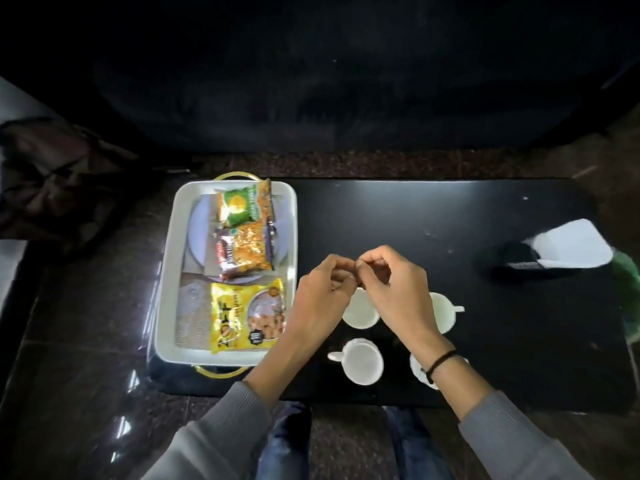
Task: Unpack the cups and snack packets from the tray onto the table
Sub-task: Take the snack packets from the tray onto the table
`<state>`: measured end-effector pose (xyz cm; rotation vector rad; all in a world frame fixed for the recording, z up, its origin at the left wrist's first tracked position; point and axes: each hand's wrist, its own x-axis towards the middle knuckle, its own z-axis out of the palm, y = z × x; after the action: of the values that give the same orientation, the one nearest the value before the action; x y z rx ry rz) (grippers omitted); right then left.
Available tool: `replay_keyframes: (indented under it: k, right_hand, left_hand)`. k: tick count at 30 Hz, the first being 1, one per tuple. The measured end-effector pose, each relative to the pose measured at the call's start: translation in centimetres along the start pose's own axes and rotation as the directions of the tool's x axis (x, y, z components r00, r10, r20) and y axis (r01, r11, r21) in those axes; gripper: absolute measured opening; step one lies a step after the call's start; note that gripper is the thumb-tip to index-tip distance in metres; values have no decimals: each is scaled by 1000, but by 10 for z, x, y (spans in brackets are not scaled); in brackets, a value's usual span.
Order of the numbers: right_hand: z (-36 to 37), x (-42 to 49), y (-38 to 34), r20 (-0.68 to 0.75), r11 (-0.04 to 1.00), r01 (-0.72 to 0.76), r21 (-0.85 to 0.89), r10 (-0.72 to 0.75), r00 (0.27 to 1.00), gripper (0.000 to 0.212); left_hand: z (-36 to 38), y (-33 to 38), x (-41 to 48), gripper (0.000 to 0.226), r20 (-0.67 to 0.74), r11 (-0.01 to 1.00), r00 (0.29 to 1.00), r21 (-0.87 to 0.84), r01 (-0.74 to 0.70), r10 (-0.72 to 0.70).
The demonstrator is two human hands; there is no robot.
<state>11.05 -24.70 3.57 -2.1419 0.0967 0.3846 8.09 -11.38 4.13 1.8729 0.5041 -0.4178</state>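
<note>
A white tray (pixel 169 271) with gold handles sits on the left of the black table (pixel 485 220). In it lie a green and orange snack packet (pixel 242 206), a dark and orange packet (pixel 246 252) and a yellow packet (pixel 247 318). Several white cups stand on the table to the tray's right: one far left (pixel 360 311), one far right (pixel 445 311), one near left (pixel 362 362) and one near right (pixel 417 370), mostly hidden by my wrist. My left hand (pixel 323 296) and my right hand (pixel 394 282) hover above the cups, fingertips pinched together and touching; nothing is visibly held.
A white and dark object (pixel 561 249) lies at the table's right end, with something green (pixel 627 289) beside it at the edge. A dark sofa (pixel 329 81) fills the space beyond the table. Dark crumpled cloth (pixel 52 181) lies at left. My knees are under the near edge.
</note>
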Motion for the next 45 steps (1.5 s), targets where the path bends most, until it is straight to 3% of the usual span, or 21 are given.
replay_keyframes:
  k: [6,9,12,14,18,22,27,31,35,38,40,43,45]
  right_hand:
    - [87,9,-30,160,998,10,-55,-1,987,5]
    - [126,9,-34,287,984,13,-177,38,957,12]
    - [154,5,-32,383,945,78,-318,52,922,28]
    - [169,0,-30,428,909,151,-388,33,903,39]
    - [183,-6,-24,433,862,234,-450,-19,901,52]
    - [181,-5,-24,411,905,153,-396,26,911,69]
    - [169,-6,-29,398,935,137,-328,6,917,78]
    - [154,-3,-36,366,971,55,-233,35,930,76]
    - [140,3,-37,337,997,-68,25,55,940,63]
    - [132,9,-39,317,944,-182,277,89,944,30]
    - [130,10,-38,269,938,-156,308,72,961,26]
    - [125,8,-39,243,947,-106,303,31,970,26]
    - [123,7,-38,230,951,-83,297,13,973,25]
  left_hand:
    - [-79,-54,3,16,-85,995,992,30,94,-91]
    - [-106,-96,4,26,-236,958,966,237,160,-103]
    - [-123,-125,-1,51,-377,863,913,395,313,-159]
    - [-133,-142,-5,62,-371,858,890,332,392,-264]
    - [-141,-164,-11,60,-192,890,893,139,435,-406]
    - [-146,-165,-13,31,-174,934,920,0,357,-352]
    - [-150,-168,-15,16,-153,942,973,-316,116,-172]
    - [-163,-157,-11,14,-125,922,989,-387,18,-72]
    - [-178,-147,-3,20,-149,900,987,-436,-18,-53]
    - [-182,-137,1,10,-162,876,985,-482,-33,-53]
    - [-182,-132,3,13,-157,867,985,-499,-18,-70]
    - [-178,-122,7,35,-135,891,986,-454,22,-93]
    - [-172,-117,10,33,-157,893,984,-451,7,-87]
